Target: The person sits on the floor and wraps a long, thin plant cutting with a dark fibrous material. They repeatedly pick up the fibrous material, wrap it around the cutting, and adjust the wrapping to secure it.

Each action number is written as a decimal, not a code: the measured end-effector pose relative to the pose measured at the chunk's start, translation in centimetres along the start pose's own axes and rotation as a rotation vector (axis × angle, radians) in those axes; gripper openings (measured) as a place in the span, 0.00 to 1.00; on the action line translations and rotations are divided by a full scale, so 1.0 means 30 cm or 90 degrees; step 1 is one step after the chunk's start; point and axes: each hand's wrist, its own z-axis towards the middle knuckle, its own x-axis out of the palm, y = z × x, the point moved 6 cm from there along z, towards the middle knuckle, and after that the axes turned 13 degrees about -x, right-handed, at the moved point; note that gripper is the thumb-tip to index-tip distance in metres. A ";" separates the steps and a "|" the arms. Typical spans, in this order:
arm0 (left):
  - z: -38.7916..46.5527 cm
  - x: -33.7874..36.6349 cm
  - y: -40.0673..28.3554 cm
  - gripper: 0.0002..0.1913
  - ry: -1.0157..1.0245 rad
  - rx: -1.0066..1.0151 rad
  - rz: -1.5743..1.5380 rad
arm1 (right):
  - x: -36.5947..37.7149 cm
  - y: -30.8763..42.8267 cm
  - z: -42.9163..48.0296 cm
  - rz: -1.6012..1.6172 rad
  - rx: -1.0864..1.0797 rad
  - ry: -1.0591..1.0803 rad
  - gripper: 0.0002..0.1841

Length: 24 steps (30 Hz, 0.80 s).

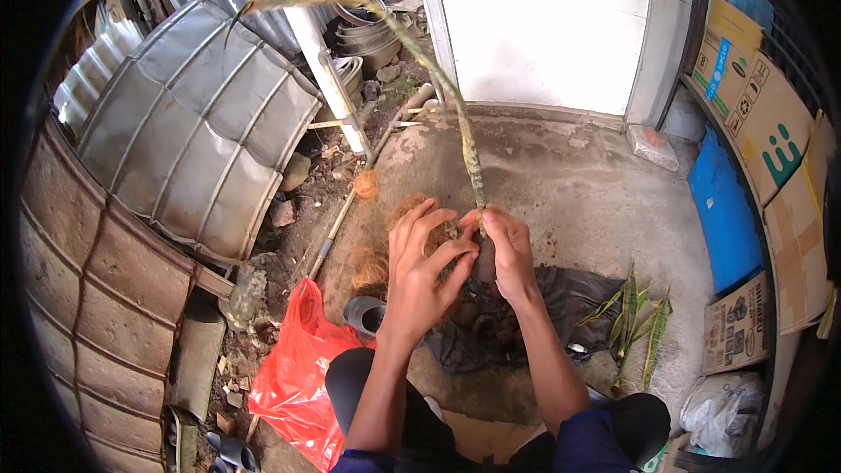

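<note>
A long, mottled green and brown plant leaf or stem (468, 138) rises from between my hands and bends over to the upper left. My right hand (510, 249) pinches its lower end between thumb and fingers. Close on the left, my left hand (424, 263) has its fingers curved and spread, with the fingertips near the stem's base; whether they touch it I cannot tell. Brown coconut-like fiber (369, 268) lies behind the left hand. Below the hands a black plastic sheet (453, 351) holds dark soil. Variegated snake plant leaves (629, 315) rest at its right side.
A red plastic bag (295, 374) and a dark grey pot or cup (365, 314) are at the left. A pipe (335, 230) runs along the concrete's edge. Cardboard boxes (755, 105) and a blue panel (726, 210) line the right; a white door (545, 26) stands ahead.
</note>
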 end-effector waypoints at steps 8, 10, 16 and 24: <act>-0.008 0.019 -0.015 0.10 -0.030 0.027 0.020 | -0.011 -0.041 -0.020 0.074 0.084 -0.055 0.23; -0.010 0.021 0.009 0.08 -0.022 -0.019 -0.019 | -0.011 -0.031 -0.016 0.154 0.121 -0.083 0.23; -0.024 0.061 0.160 0.04 -0.092 -0.234 -0.277 | -0.016 -0.049 -0.022 0.347 0.172 -0.119 0.24; -0.033 0.156 0.264 0.09 -0.037 -0.460 -0.485 | -0.048 -0.031 -0.020 0.374 0.183 -0.203 0.22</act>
